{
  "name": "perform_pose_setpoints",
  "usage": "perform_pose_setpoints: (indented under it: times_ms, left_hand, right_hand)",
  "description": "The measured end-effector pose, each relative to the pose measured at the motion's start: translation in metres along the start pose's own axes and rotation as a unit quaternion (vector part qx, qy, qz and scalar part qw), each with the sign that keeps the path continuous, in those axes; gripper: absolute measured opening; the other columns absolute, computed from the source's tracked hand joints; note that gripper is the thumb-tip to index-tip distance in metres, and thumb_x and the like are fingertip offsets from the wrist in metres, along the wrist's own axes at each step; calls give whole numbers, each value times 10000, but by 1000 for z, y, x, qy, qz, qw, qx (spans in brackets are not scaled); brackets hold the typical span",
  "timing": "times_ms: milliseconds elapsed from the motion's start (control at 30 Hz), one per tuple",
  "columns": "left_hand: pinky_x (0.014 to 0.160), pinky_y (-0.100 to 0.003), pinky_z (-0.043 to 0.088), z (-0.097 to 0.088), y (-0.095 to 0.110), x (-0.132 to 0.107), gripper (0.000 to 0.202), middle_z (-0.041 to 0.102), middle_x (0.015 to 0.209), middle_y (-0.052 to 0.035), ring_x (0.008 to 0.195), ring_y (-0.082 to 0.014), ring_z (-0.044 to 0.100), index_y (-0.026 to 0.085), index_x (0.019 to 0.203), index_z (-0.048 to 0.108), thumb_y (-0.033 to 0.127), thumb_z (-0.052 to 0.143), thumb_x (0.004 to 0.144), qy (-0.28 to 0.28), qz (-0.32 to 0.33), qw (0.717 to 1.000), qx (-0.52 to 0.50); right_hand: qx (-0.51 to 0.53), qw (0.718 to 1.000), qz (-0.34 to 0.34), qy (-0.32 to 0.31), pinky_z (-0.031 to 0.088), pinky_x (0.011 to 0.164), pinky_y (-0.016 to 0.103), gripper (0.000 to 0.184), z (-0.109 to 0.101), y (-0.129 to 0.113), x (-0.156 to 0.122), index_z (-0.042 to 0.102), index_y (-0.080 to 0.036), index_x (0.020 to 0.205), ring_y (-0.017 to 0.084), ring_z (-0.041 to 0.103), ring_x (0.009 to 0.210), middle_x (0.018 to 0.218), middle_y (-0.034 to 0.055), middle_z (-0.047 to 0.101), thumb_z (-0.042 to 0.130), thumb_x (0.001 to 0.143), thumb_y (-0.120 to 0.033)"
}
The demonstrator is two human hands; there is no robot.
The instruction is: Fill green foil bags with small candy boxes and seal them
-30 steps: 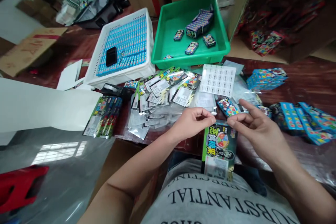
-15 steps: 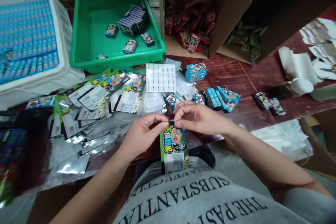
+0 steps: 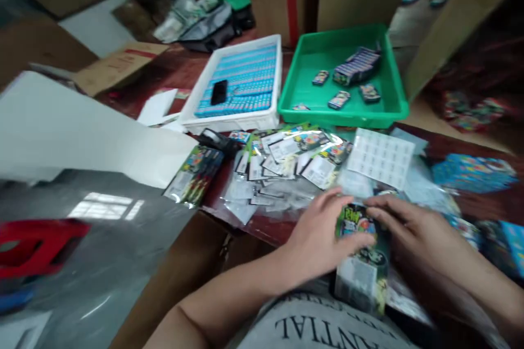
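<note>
A printed plastic candy bag [image 3: 360, 270], black and green with a white label panel low down, stands upright against my shirt at the table edge. My left hand [image 3: 317, 237] is closed around its left side, thumb across the printed front. At the bag's upper right, my right hand [image 3: 421, 232] has its fingers curled against the top edge, somewhat blurred. Just beyond the hands lies a sheet of round stickers [image 3: 381, 158]. More flat printed bags [image 3: 286, 166] are fanned out to the left of it.
A green tray [image 3: 344, 117] holds several small boxes. Beside it, a white crate [image 3: 241, 121] is full of blue boxes, with a black phone [image 3: 219, 92] on top. Filled bags [image 3: 194, 174] lie at the table's left corner. Blue boxes [image 3: 475, 172] are stacked at right.
The view has swung left, bringing the floor and filled bags into sight. My left hand has gone from pinching the bag's top edge to gripping its side. My right hand stays at the top.
</note>
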State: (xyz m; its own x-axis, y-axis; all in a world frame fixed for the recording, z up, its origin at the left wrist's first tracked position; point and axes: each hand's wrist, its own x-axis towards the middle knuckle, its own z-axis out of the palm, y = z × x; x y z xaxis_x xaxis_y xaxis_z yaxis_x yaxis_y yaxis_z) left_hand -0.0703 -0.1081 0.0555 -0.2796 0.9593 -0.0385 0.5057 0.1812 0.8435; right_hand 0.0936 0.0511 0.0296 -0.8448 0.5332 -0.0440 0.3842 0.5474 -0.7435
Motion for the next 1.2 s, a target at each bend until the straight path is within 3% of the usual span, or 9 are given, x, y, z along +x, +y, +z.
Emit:
perform_pose_setpoints:
  times_ms: [133, 267, 367, 467, 567, 767, 933, 1067, 1200]
  left_hand:
    - [1197, -662, 322, -39, -12, -22, 1062, 128, 1721, -219, 1544, -474, 239, 208, 1617, 280, 576, 795, 765, 134, -26, 962, 236]
    - [1247, -555, 274, -161, -70, -23, 874, 175, 1704, -211, 1557, -409, 241, 168, 1600, 302, 400, 695, 855, 230, -73, 888, 391]
    - [1212, -575, 307, -258, -127, -28, 886, 249, 1683, -210, 1520, -422, 319, 167, 1596, 320, 432, 681, 832, 177, -176, 855, 455]
    - [1175, -537, 361, -305, -165, -32, 906, 292, 1663, -225, 1493, -410, 371, 145, 1587, 324, 484, 666, 820, 97, -251, 840, 471]
    - [1193, -585, 296, -293, -166, -14, 916, 255, 1674, -240, 1521, -464, 276, 118, 1546, 376, 537, 689, 794, 122, -219, 836, 488]
    - [1187, -375, 346, -183, -104, 99, 485, 602, 1461, -119, 1381, -261, 527, 186, 1399, 562, 436, 476, 992, 78, -51, 930, 356]
    - [947, -418, 516, -126, -93, 189, 740, 726, 1195, -245, 1143, -409, 672, 84, 1187, 680, 485, 895, 605, 6, -115, 935, 334]
    - [872, -411, 533, -127, -84, 198, 471, 779, 1006, -182, 1012, -392, 718, 124, 992, 725, 385, 864, 627, -26, -116, 941, 317]
    - [940, -371, 525, -132, -50, 159, 318, 781, 1053, -70, 1054, -292, 705, 183, 1092, 719, 390, 628, 868, -47, -34, 965, 254]
  right_hand:
    - [127, 990, -50, 42, 588, 911, 439, 371, 39, -59, 74, 691, -257, 1167, 271, 738, 1015, 1135, 80, 764, 522, 1015, -549]
    - [71, 987, -142, -11, 467, 1134, 510, 664, 76, -103, 127, 418, -179, 1554, 321, 561, 1381, 1537, 185, 533, 516, 1014, -553]
    - [-136, 983, -127, 7, 171, 1264, 619, 942, 92, -99, 149, 287, -95, 1623, 414, 182, 1584, 1693, 256, 220, 680, 910, -569]
    - [-228, 967, -115, -15, 33, 1260, 657, 1150, 101, -88, 164, 204, -45, 1639, 426, 79, 1598, 1704, 281, 104, 738, 823, -654]
    - [-238, 962, -126, -36, -2, 1247, 675, 1224, 109, -86, 181, 175, -13, 1637, 422, 53, 1601, 1702, 285, 56, 633, 812, -792]
    - [-229, 960, -149, -70, 76, 1255, 655, 944, 130, -84, 187, 355, -14, 1580, 422, 187, 1577, 1670, 283, 260, 444, 962, -723]
    - [-217, 935, -266, -89, 202, 1280, 500, 655, 126, -74, 167, 515, -42, 1487, 343, 376, 1513, 1572, 224, 484, 517, 1024, -505]
    - [-185, 931, -306, -68, 284, 1259, 400, 482, 92, -70, 150, 682, -142, 1299, 260, 544, 1372, 1406, 126, 660, 531, 1027, -511]
    - [-35, 959, -219, 177, 398, 1187, 425, 390, 43, -61, 135, 575, -144, 1373, 249, 512, 1377, 1438, 167, 590, 499, 1052, -352]
